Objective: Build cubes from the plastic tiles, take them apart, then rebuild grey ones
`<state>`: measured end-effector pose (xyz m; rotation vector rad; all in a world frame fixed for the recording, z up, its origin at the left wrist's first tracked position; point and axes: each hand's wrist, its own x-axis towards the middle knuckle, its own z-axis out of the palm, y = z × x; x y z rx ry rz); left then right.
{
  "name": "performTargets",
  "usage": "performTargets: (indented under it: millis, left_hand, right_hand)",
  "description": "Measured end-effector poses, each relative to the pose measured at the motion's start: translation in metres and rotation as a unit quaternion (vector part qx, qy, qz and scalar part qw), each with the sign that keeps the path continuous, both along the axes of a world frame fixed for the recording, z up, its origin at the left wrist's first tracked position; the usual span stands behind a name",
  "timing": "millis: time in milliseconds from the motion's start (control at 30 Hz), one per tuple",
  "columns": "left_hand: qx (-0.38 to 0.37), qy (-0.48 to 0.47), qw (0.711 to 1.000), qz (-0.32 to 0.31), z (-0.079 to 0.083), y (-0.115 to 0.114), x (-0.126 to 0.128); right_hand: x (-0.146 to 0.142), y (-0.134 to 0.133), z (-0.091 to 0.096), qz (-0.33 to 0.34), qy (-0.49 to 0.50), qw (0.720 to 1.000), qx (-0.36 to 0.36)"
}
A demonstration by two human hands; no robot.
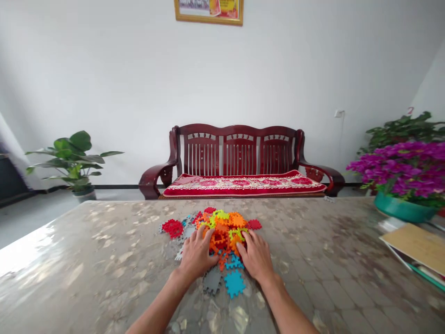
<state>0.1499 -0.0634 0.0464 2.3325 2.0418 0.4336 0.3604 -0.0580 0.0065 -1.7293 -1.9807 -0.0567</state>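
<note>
A heap of toothed plastic puzzle tiles (pixel 221 227) in orange, red, lime green, blue and grey lies on the table in front of me. My left hand (pixel 197 253) rests on the heap's left side, thumb and fingers apart. On the right side, my right hand (pixel 255 254) touches the orange and lime tiles, its fingers also spread. Between my wrists lie a blue square tile (pixel 234 284) and a grey tile (pixel 212 281). Red tiles (pixel 173 228) sit left of the heap, and a dark red one (pixel 254 224) lies at its right edge. Some tiles are hidden under my hands.
The table (pixel 104 269) has a glossy, patterned cover. At its right stand purple flowers in a green bowl (pixel 405 207), beside a brown folder (pixel 417 246). Beyond the table are a wooden bench (pixel 239 153) with a red cushion and a potted plant (pixel 78 160).
</note>
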Motion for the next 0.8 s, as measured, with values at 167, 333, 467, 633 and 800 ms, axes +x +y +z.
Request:
performTargets:
  millis: [167, 333, 467, 633, 800]
  left_hand:
    - [0.042, -0.011, 0.998, -0.035, -0.002, 0.004, 0.001]
    - [0.05, -0.052, 0.996, -0.046, 0.007, 0.013, 0.002]
    - [0.062, -0.146, 0.987, -0.018, 0.024, 0.027, 0.001]
    - [0.039, -0.233, 0.972, -0.022, 0.043, 0.054, -0.007]
    - [-0.003, -0.217, 0.974, -0.063, 0.044, 0.073, -0.02]
  right_hand:
    - [0.0, 0.0, 0.0, 0.005, -0.001, 1.0, -0.005]
    - [0.0, 0.002, 0.0, 0.0, 0.005, 1.0, 0.003]
    - [0.0, 0.003, -0.001, -0.01, 0.015, 1.0, 0.003]
    - [0.002, 0.004, -0.003, -0.017, 0.024, 1.0, 0.011]
    - [0.003, 0.007, -0.004, -0.026, 0.038, 0.999, 0.01]
